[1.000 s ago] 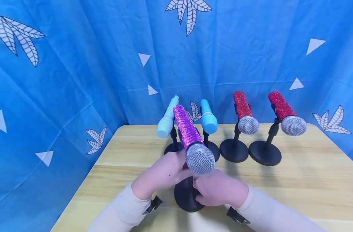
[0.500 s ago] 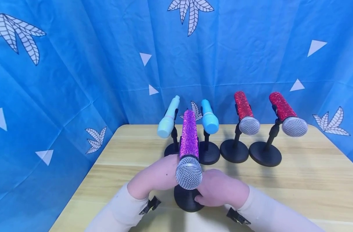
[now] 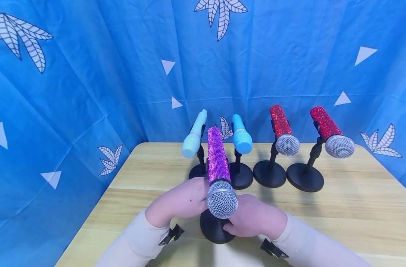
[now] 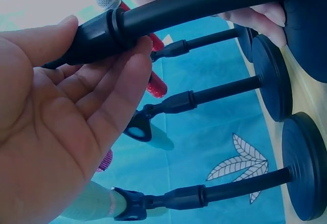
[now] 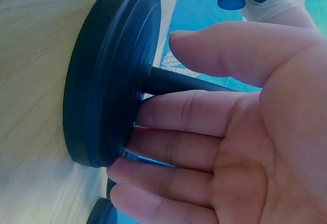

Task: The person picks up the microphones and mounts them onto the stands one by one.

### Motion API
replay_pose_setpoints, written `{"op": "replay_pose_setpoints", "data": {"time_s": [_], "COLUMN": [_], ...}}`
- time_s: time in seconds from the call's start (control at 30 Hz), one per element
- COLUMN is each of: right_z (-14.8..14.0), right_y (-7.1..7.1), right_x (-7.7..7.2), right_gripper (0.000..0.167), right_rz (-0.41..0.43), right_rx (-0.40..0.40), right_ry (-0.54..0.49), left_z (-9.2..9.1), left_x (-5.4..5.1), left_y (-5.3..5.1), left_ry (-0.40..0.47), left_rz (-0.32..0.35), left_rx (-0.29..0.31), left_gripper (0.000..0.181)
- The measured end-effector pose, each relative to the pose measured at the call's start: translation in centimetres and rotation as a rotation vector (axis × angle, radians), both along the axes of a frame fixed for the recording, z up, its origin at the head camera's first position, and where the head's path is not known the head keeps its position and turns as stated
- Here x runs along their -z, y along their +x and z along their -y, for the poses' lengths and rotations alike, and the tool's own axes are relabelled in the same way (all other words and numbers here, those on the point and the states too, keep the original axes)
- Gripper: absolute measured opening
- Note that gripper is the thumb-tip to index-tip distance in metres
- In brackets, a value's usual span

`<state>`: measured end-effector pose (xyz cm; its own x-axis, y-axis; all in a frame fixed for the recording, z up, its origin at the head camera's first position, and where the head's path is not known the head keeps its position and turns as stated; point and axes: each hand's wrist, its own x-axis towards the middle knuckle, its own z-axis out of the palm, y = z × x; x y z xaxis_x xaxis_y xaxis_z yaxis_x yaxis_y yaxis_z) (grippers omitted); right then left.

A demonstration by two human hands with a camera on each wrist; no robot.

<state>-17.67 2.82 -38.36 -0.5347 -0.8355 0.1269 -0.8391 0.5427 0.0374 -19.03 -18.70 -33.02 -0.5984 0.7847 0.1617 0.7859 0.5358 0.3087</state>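
A purple sparkly microphone [image 3: 218,155] with a silver mesh head sits in the clip of a black microphone stand [image 3: 216,227], its head tilted toward me. My left hand [image 3: 186,200] pinches the collar of this stand between thumb and fingers, as the left wrist view shows its grip on the dark collar [image 4: 97,38]. Low on the same stand, my right hand [image 3: 254,217] has its fingers fairly straight. In the right wrist view those fingers [image 5: 179,147] touch the round base [image 5: 110,76] beside the pole [image 5: 179,81]. The microphone head partly covers both hands in the head view.
Behind stand a pale mint microphone [image 3: 193,137], a blue microphone [image 3: 242,137] and two red glitter microphones [image 3: 281,120], each on a black stand. They line the back of the wooden table [image 3: 350,215]. A blue patterned curtain [image 3: 123,66] surrounds the table.
The purple microphone has swung from slanting right to pointing nearly straight at me, then slightly back right. My left hand shifted a little left; the right stayed at the base.
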Motion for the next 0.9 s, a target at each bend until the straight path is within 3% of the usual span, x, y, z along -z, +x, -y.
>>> {"op": "replay_pose_setpoints", "data": {"time_s": [0.17, 0.27, 0.37, 0.6, 0.7, 0.9], "right_z": [0.1, 0.1, 0.3, 0.6, 0.6, 0.5], "right_y": [-0.1, -0.2, -0.3, -0.5, -0.5, -0.8], "right_x": [-0.1, -0.1, -0.1, -0.2, -0.2, -0.1], "right_gripper": [0.032, 0.029, 0.029, 0.026, 0.026, 0.025], "right_rz": [0.047, 0.071, 0.085, 0.078, 0.079, 0.103], "right_rx": [0.036, 0.049, 0.06, 0.048, 0.044, 0.044], "right_ry": [0.024, 0.031, 0.052, 0.137, 0.14, 0.121], "left_z": [-0.2, -0.3, -0.2, 0.2, 0.2, 0.4], "left_x": [0.1, 0.2, 0.4, 0.7, 0.8, 0.7], "left_y": [0.0, 0.1, 0.1, -0.3, -0.6, -1.2], "left_ry": [-0.027, -0.014, 0.03, 0.169, 0.205, 0.225], "left_rz": [-0.058, -0.051, -0.003, 0.201, 0.225, 0.175], "left_rx": [-0.061, -0.097, -0.107, -0.136, -0.112, -0.025], "left_gripper": [0.014, 0.012, 0.008, 0.016, 0.013, 0.013]}}
